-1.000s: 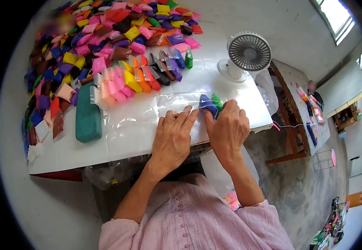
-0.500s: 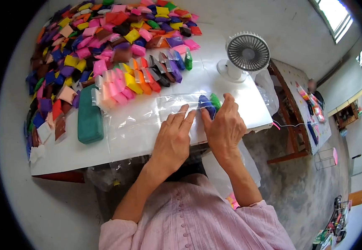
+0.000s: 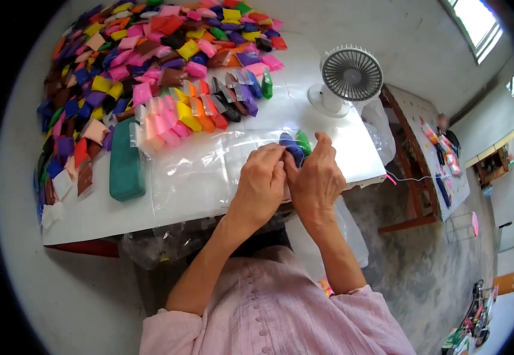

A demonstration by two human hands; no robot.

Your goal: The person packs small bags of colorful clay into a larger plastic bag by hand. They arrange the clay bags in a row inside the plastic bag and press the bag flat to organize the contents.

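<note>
My left hand (image 3: 259,182) is closed, its fingertips pressed at the near edge of a blue packet (image 3: 291,148). Against the same packet my right hand (image 3: 319,180) closes from the right, thumb beside my left fingers. A green packet (image 3: 304,142) lies just right of the blue one, by my right fingers. Both packets are at the right end of a clear plastic bag (image 3: 204,163) spread flat on the white tabletop. What exactly the fingertips pinch is partly hidden.
A row of coloured packets (image 3: 189,116) stands behind the bag, beside a green case (image 3: 127,161). A large pile of packets (image 3: 115,71) covers the back left. A white fan (image 3: 352,74) stands at the back right; a second table (image 3: 411,112) is beyond.
My left hand has moved right, from the clear bag to the blue packet, and its fingers have closed. My right hand has shifted slightly left and its fingers have drawn in.
</note>
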